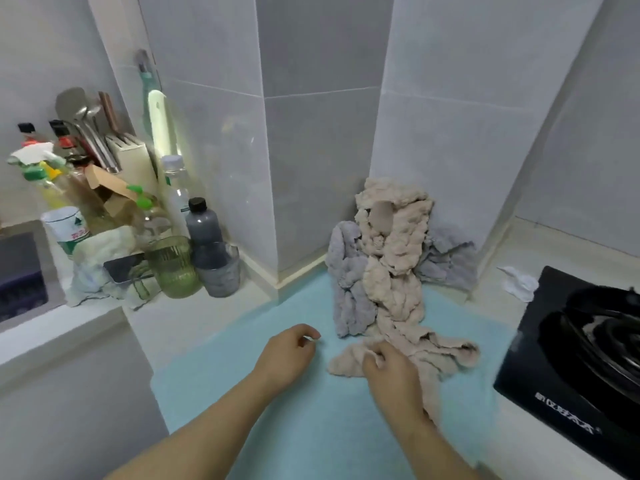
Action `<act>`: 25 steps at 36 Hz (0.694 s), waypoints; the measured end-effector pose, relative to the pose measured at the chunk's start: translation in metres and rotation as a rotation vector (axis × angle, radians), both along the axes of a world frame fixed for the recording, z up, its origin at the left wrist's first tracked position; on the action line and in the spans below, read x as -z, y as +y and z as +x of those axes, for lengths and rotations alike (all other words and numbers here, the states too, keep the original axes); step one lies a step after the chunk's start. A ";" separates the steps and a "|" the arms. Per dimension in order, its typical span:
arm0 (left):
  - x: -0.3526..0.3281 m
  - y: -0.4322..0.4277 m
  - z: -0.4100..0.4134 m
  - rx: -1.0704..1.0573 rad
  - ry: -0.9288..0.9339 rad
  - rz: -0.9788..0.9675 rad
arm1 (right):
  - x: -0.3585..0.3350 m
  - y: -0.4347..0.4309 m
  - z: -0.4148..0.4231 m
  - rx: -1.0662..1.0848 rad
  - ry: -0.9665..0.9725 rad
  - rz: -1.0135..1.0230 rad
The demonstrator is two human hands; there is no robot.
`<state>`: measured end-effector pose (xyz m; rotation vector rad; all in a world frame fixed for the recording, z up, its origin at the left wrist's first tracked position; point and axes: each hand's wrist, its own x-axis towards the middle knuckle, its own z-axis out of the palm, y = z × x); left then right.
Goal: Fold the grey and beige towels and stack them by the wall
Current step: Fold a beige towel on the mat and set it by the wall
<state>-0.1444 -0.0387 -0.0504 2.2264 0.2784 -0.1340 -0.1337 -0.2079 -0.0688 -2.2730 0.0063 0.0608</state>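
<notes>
Matting of pale blue cloth (242,393) covers the white counter (166,320). On it a crumpled beige terry towel (394,244) leans against the grey tiled wall (433,116) and trails forward, draped over a bunched grey terry towel (346,289). The right hand (391,368) grips the beige towel's near end, fingers curled into it. The left hand (287,355) is close beside it, fingers loosely curled, holding nothing.

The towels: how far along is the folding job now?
Done: nothing, no towel is folded. In hand: the right hand grips the beige towel at its near end; the left hand holds nothing. Left: folding it and the grey towel, then stacking both.
</notes>
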 end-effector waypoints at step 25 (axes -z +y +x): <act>0.072 0.023 0.098 0.885 -0.580 0.192 | 0.040 0.073 0.014 0.596 -0.256 0.013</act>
